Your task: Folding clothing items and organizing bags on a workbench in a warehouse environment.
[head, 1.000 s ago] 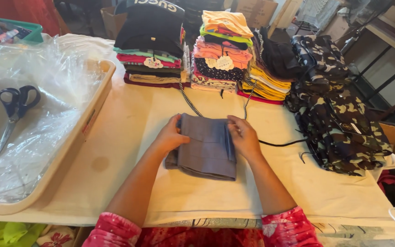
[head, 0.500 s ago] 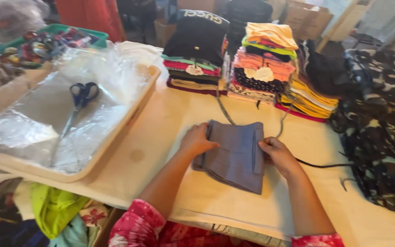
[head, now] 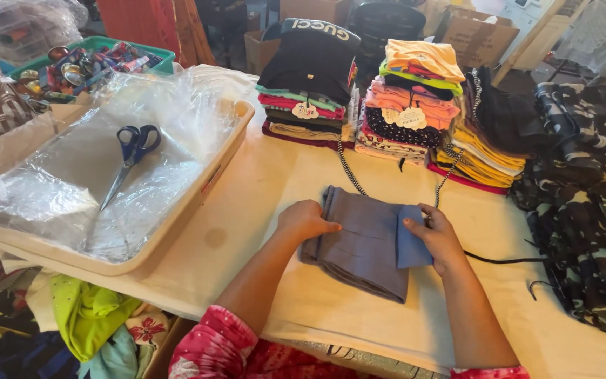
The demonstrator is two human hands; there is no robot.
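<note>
A folded grey-blue garment lies on the cream table in front of me. My left hand presses flat on its left edge, fingers curled over the fold. My right hand pinches the right flap of the same garment, whose blue inner side is turned over toward the middle. Both forearms reach in from the bottom of the view, with pink patterned sleeves at the elbows.
Stacks of folded clothes with paper tags stand behind the garment, a dark folded pile to their left. Camouflage fabric covers the right side. A beige tray lined with clear plastic holds blue-handled scissors. A green bin sits far left.
My view has swung left, so the tray and bin fill more of it. My right hand has turned the garment's right edge over, showing the blue inner side. The left hand stays on the left edge.
</note>
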